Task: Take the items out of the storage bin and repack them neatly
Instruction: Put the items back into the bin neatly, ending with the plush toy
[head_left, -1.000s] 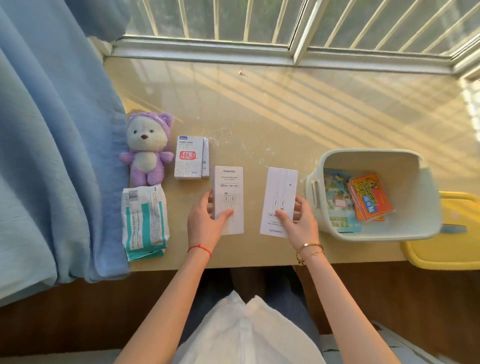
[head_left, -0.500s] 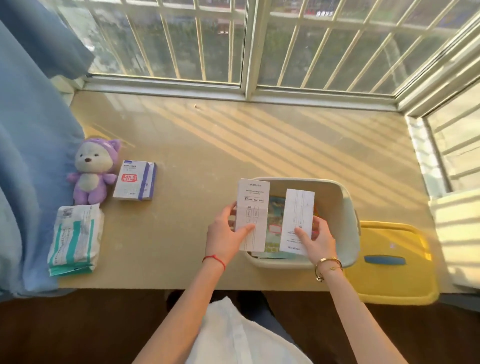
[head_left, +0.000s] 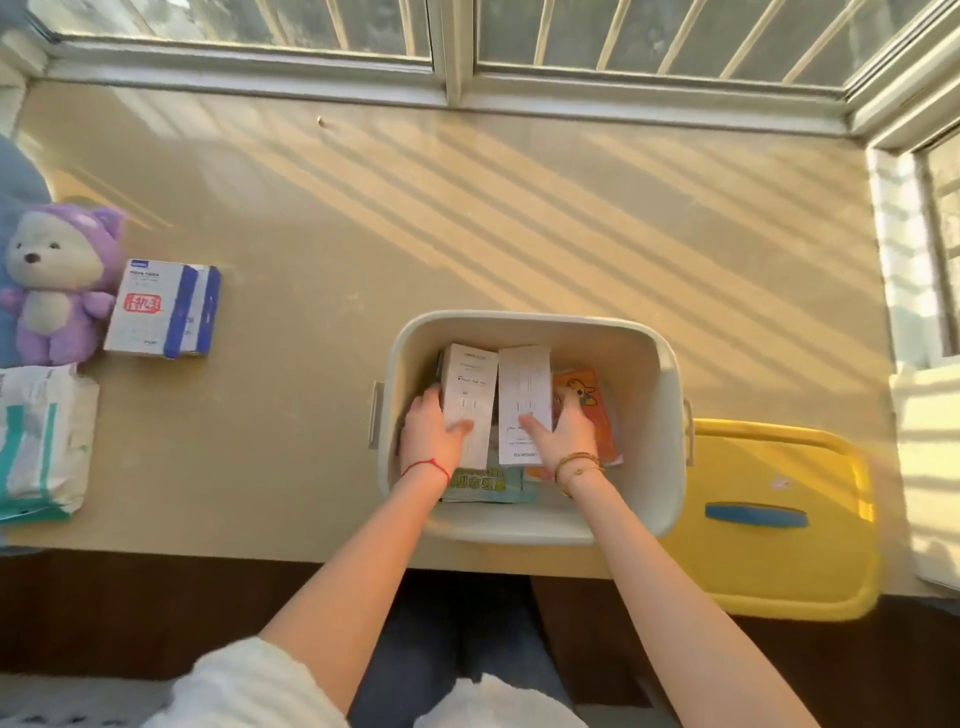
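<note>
A cream storage bin (head_left: 649, 364) stands at the table's front edge. Both my hands are down inside it. My left hand (head_left: 431, 436) grips a slim white box (head_left: 470, 384) with the thumb across its front. Beside it, my right hand (head_left: 566, 431) holds a second slim white box (head_left: 524, 395), thumb on top. Under them lie an orange card pack (head_left: 584, 395) and a green booklet (head_left: 483, 486). Left on the table are a purple plush bear (head_left: 52, 286), a white-and-blue box (head_left: 161, 312) and a white-and-teal packet (head_left: 39, 441).
The bin's yellow lid (head_left: 779, 519) with a blue handle lies right of the bin, overhanging the table edge. A barred window runs along the back. A blue curtain (head_left: 15, 176) hangs at the far left. My lap is below the table edge.
Both hands lifted the two white boxes off the table, carried them right and lowered them into the bin. The other items stayed where they were.
</note>
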